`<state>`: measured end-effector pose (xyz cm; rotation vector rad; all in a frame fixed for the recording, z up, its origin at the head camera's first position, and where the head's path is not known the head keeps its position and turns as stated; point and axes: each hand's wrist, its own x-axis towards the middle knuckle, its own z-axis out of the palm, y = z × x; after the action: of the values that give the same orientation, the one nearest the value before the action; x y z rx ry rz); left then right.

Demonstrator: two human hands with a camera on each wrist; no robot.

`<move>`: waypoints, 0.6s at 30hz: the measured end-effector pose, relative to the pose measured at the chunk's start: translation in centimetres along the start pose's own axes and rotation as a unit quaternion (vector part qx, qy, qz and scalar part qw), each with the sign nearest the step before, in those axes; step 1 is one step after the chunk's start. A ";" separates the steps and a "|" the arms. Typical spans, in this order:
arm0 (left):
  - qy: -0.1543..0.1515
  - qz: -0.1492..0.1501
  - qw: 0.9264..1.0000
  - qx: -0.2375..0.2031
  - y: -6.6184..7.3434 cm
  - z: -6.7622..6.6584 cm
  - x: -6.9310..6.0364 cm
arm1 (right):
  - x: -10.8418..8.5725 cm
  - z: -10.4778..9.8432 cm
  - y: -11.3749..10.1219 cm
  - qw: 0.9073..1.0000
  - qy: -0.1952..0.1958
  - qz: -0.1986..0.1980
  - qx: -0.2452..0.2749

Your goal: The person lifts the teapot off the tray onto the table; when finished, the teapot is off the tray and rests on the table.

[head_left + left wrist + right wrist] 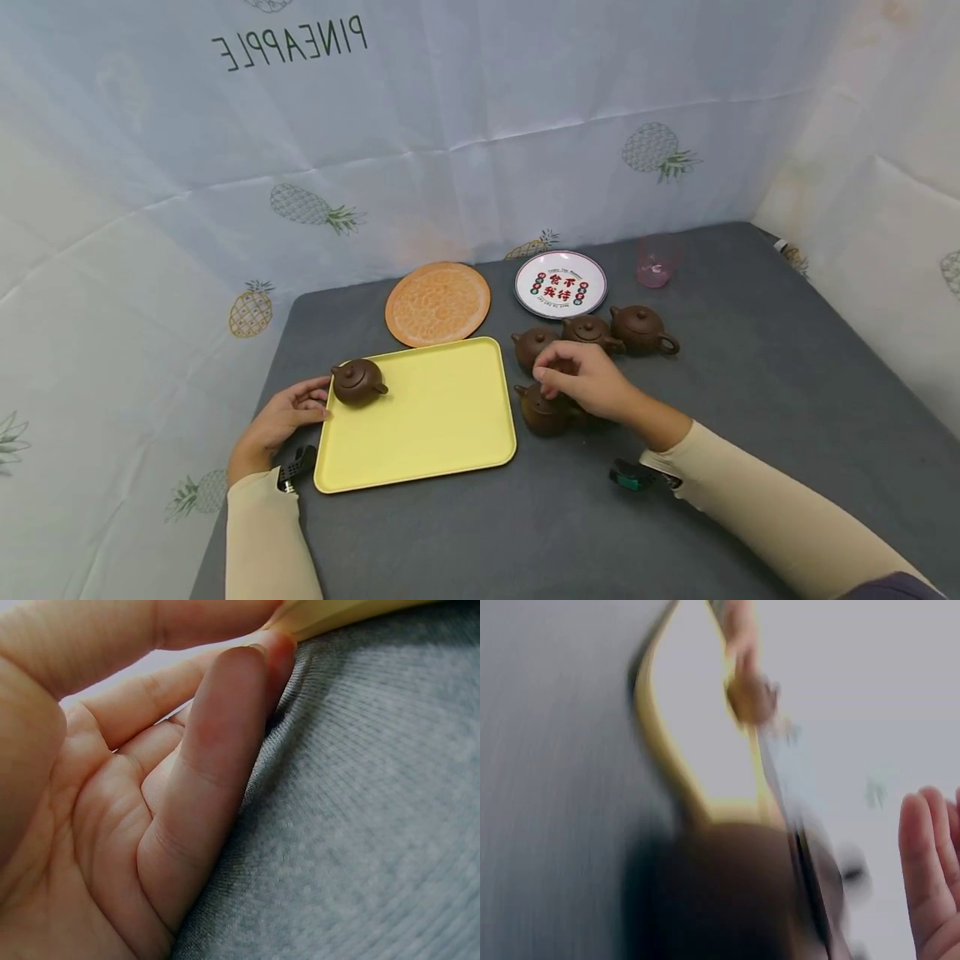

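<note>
My left hand (281, 421) is at the left rim of a yellow tray (420, 450), its thumb and fingertips on the edge, as the left wrist view shows closely. Inside the tray's upper left corner sits a small brown teapot (358, 382), just beside those fingers. Over a second brown teapot (546, 410), right of the tray, hovers my right hand (592, 379) with bent fingers. In the right wrist view a dark teapot (735, 892) is blurred, and the fingers (926, 862) appear apart from it.
Behind my right hand stand more brown teapots: one at left (531, 346), one in the middle (587, 330) and one at right (637, 327). Farther back lie an orange round mat (437, 304), a white plate (561, 285) and a pink cup (656, 265). Grey cloth (450, 533) covers the table.
</note>
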<state>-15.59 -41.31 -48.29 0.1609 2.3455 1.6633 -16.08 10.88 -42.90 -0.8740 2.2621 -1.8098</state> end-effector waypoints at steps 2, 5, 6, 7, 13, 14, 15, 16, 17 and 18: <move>0.003 -0.002 1.000 -0.003 0.0 0.1 0.1 | 1.0 2.0 -0.1 0.999 -0.015 0.015 0.027; 0.005 -0.006 1.000 -0.004 0.0 0.2 0.0 | 2.5 4.8 -0.2 0.997 -0.036 0.036 0.053; 0.005 -0.007 1.000 -0.004 0.0 0.2 0.0 | 2.9 5.6 -0.2 0.997 -0.041 0.043 0.059; 0.006 -0.008 1.000 -0.003 0.0 0.3 0.0 | 3.4 6.4 -0.1 0.996 -0.043 0.047 0.062; 0.017 -0.007 1.000 0.014 -0.1 0.1 0.2 | 5.8 10.0 -0.1 0.994 -0.049 0.057 0.077; 0.017 -0.006 1.000 0.018 -0.1 0.1 0.2 | 6.2 10.6 -0.1 0.994 -0.051 0.059 0.078; 0.018 -0.007 1.000 0.020 -0.1 0.1 0.2 | 6.6 11.2 -0.1 0.994 -0.053 0.061 0.077; 0.017 -0.007 1.000 0.020 -0.1 0.1 0.2 | 7.1 11.8 0.0 0.994 -0.055 0.064 0.076; 0.017 -0.007 1.000 0.021 -0.1 0.1 0.2 | 7.5 12.4 0.1 0.993 -0.056 0.068 0.073; 0.016 -0.006 1.000 0.019 -0.1 0.1 0.2 | 8.0 12.9 0.2 0.993 -0.056 0.072 0.069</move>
<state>-15.71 -41.23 -48.41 0.1282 2.3973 1.6280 -17.17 -4.18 -44.63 -0.7493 2.0474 -1.7820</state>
